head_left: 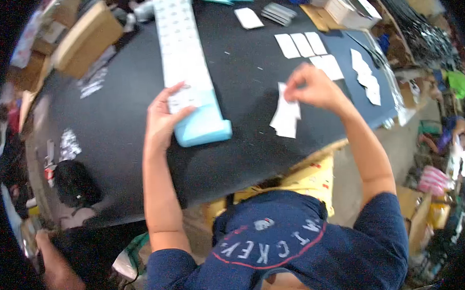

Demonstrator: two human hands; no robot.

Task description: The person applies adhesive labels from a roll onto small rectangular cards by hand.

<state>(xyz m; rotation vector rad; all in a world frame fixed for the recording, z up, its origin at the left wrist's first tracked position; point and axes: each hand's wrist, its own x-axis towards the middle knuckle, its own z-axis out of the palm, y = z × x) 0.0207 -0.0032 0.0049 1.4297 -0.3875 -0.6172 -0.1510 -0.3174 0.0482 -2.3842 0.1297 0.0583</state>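
A long strip of white printed sheet runs down the black table and ends in a folded or rolled light blue part. My left hand grips the strip's left edge, thumb and forefinger lying over its top; its other fingers are mostly hidden. To the right, my right hand is closed in a pinch on a few white paper slips, fanned out below the fingers. Just beyond that hand lie white cards in a row, with more white cards nearer to me.
The black table also bears crumpled white pieces at right and silvery scraps at left. A cardboard box stands far left, a white box far right. Another person's arm shows at lower left.
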